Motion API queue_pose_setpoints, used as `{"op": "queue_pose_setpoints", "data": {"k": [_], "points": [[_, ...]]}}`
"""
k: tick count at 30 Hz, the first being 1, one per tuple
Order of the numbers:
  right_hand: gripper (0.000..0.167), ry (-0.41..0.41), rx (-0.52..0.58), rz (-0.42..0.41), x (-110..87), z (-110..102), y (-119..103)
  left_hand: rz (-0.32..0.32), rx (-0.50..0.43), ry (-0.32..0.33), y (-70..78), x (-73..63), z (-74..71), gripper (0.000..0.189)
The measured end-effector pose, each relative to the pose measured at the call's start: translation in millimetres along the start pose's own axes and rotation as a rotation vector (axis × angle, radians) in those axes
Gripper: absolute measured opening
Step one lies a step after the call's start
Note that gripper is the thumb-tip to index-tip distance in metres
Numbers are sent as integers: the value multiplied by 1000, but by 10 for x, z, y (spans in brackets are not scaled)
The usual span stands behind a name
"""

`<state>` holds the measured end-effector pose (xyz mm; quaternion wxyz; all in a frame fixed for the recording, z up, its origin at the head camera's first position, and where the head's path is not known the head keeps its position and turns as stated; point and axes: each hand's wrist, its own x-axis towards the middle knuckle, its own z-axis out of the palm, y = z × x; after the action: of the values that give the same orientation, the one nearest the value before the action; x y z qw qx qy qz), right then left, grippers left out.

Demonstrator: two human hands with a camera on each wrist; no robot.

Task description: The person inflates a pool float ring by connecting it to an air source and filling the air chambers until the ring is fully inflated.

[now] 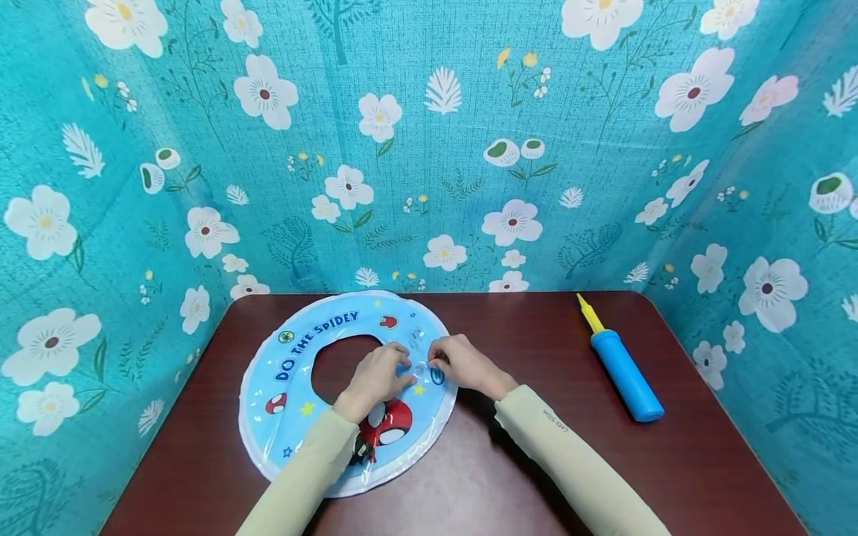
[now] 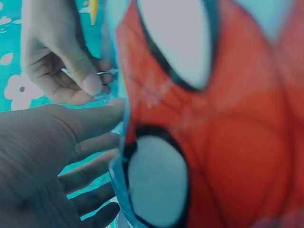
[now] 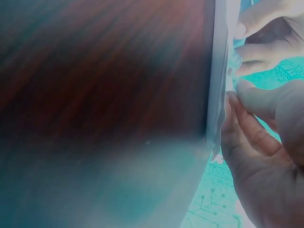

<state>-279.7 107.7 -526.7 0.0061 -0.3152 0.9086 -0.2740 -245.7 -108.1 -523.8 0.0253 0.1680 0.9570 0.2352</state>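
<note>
A light blue swim ring (image 1: 261,387) with "DO THE SPIDEY" lettering and a red masked figure lies flat on the table, looking slack and wrinkled. On its right side is a small clear valve (image 1: 420,369). My right hand (image 1: 465,361) pinches the clear plastic at the valve between thumb and fingertips, best seen in the left wrist view. From the other side my left hand (image 1: 378,376) reaches over the ring, its fingers (image 2: 90,175) spread and fairly straight, fingertips right at the vinyl next to the valve. The ring's red print (image 2: 237,123) fills much of that view.
A blue hand pump (image 1: 626,376) with a yellow nozzle lies on the right part of the dark reddish-brown table (image 1: 523,461). Teal flowered cloth (image 1: 429,149) hangs behind the table and along both sides.
</note>
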Motion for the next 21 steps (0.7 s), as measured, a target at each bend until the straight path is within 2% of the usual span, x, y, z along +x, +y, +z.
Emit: {"op": "queue_pose_setpoints", "data": {"k": [5,11,16,21], "points": [[7,9,-22,-16,-34,10,38,67,16,38,41,-3,-1,28],[6,11,-88,-43,-75,13,38,87,44,101,74,25,75,20],[6,2,-95,-57,-76,-16,24,49,20,136,74,42,115,15],[4,-8,-41,-18,-102,-71,21,-5,-29,151,61,19,132,12]]}}
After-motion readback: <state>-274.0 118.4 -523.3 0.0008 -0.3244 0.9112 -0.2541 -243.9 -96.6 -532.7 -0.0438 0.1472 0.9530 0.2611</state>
